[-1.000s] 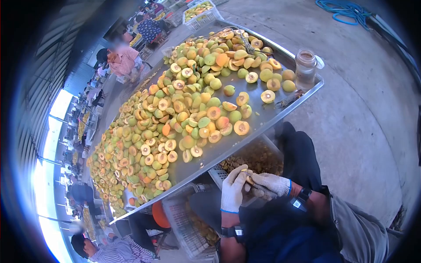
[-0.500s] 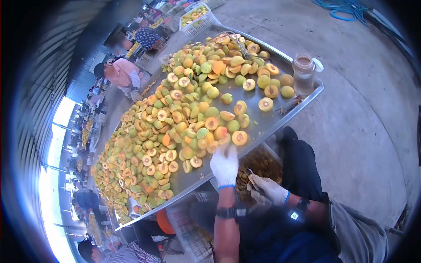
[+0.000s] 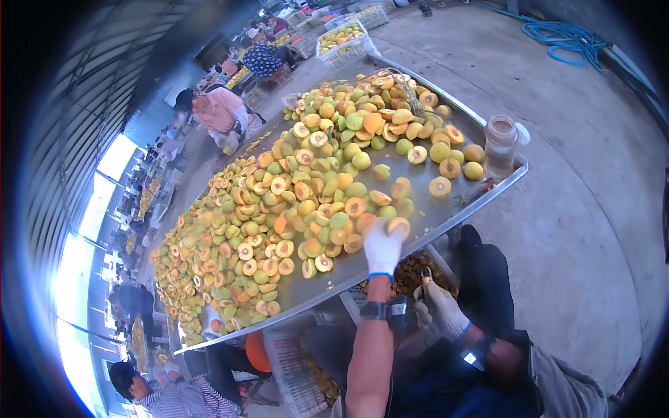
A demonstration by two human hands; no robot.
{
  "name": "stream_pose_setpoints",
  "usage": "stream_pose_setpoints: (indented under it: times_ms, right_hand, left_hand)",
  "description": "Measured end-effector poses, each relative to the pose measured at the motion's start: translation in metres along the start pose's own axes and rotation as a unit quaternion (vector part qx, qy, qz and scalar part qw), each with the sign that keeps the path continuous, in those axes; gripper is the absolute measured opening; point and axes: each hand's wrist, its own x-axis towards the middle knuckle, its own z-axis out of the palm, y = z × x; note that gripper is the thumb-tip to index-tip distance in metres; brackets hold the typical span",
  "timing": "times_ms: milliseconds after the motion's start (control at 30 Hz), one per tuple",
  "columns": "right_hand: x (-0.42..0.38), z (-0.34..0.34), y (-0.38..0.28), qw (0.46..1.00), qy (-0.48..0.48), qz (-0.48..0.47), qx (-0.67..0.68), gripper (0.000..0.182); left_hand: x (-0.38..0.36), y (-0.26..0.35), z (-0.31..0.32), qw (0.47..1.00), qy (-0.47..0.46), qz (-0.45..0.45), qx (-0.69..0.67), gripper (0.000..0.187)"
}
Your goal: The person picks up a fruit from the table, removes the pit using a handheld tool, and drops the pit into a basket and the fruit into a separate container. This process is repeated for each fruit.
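My left hand (image 3: pixel 385 249), in a white glove, is at the near edge of the fruit pile. Its fingers are closed on a peach half (image 3: pixel 399 227) with the cut face showing; motion blurs the fingertips a little. Around it on the metal table (image 3: pixel 300 287) lie many halved yellow-green peaches (image 3: pixel 354 207), several with brown centres. My right hand (image 3: pixel 446 311), also gloved, is lower and to the right, wrapped around a small tool with a metal loop (image 3: pixel 426 274) at its tip. The tool's handle is mostly hidden by the fingers.
Below the table edge sits a crate (image 3: pixel 355 298) holding brownish pieces (image 3: pixel 411 275). A lidded clear jar (image 3: pixel 500 148) stands at the right corner. Another crate of fruit (image 3: pixel 341 36) is beyond the far end. Co-workers (image 3: pixel 221 111) sit along the left, and a blue hose (image 3: pixel 564 38) lies on the floor.
My left hand has moved right along the table edge and closed on a peach half. My right hand still holds the looped tool. The whole view has shifted.
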Motion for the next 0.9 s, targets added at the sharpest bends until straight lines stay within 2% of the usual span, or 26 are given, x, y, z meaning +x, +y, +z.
stream_pose_setpoints:
  times_ms: [33, 100, 133, 200, 233, 267, 333, 367, 400, 433, 500, 567, 633, 667, 733, 900]
  right_hand:
    - [-0.004, 0.002, -0.003, 0.999, -0.012, -0.012, -0.031, 0.049]
    - [-0.011, 0.008, -0.009, 0.998, -0.022, -0.023, -0.061, 0.049]
    - [-0.014, 0.011, -0.011, 0.995, -0.043, -0.027, -0.091, 0.046]
    - [-0.015, 0.009, -0.008, 0.991, -0.063, -0.024, -0.119, 0.044]
    - [-0.011, 0.003, -0.003, 0.98, -0.072, -0.044, -0.182, 0.041]
    - [-0.009, 0.0, 0.001, 0.964, -0.082, -0.064, -0.245, 0.038]
    - [-0.014, 0.011, 0.003, 0.955, -0.072, -0.064, -0.279, 0.034]
    - [-0.016, 0.015, 0.004, 0.944, -0.063, -0.072, -0.315, 0.03]
    - [-0.017, 0.016, 0.005, 0.919, -0.07, -0.127, -0.366, 0.027]
    - [-0.018, 0.018, 0.002, 0.918, -0.068, -0.127, -0.37, 0.027]
    - [-0.025, 0.023, -0.002, 0.87, -0.061, -0.149, -0.466, 0.028]
    - [-0.02, 0.02, 0.002, 0.86, -0.042, -0.165, -0.481, 0.029]
    - [-0.017, 0.016, 0.002, 0.814, -0.003, -0.187, -0.55, 0.03]
    - [-0.017, 0.015, 0.001, 0.815, -0.001, -0.185, -0.55, 0.03]
    - [-0.017, 0.017, 0.0, 0.778, 0.02, -0.199, -0.595, 0.031]
    - [-0.02, 0.027, -0.001, 0.784, 0.037, -0.194, -0.588, 0.041]
  left_hand:
    - [-0.004, 0.005, -0.011, 0.994, 0.026, -0.011, -0.101, 0.039]
    - [-0.026, 0.014, -0.038, 0.946, 0.03, -0.117, -0.3, 0.039]
    - [-0.042, 0.02, -0.051, 0.924, 0.015, -0.148, -0.352, 0.043]
    - [-0.072, 0.001, -0.06, 0.867, 0.005, -0.168, -0.469, 0.038]
    - [-0.086, -0.006, -0.062, 0.838, 0.012, -0.183, -0.515, 0.036]
    - [-0.099, -0.012, -0.062, 0.837, 0.015, -0.189, -0.513, 0.036]
    - [-0.121, -0.014, -0.058, 0.747, 0.006, -0.207, -0.632, 0.036]
    - [-0.13, -0.013, -0.057, 0.745, 0.01, -0.209, -0.634, 0.036]
    - [-0.135, -0.009, -0.055, 0.725, 0.024, -0.228, -0.649, 0.039]
    - [-0.137, -0.007, -0.053, 0.704, 0.038, -0.247, -0.664, 0.041]
    - [-0.143, -0.007, -0.05, 0.7, 0.029, -0.254, -0.667, 0.045]
    - [-0.151, -0.009, -0.047, 0.668, 0.028, -0.231, -0.707, 0.045]
    - [-0.151, -0.009, -0.042, 0.679, 0.044, -0.256, -0.687, 0.045]
    - [-0.152, -0.008, -0.04, 0.69, 0.06, -0.28, -0.665, 0.046]
    - [-0.153, -0.002, -0.038, 0.697, 0.063, -0.285, -0.655, 0.044]
    - [-0.149, 0.004, -0.031, 0.71, 0.085, -0.316, -0.623, 0.041]
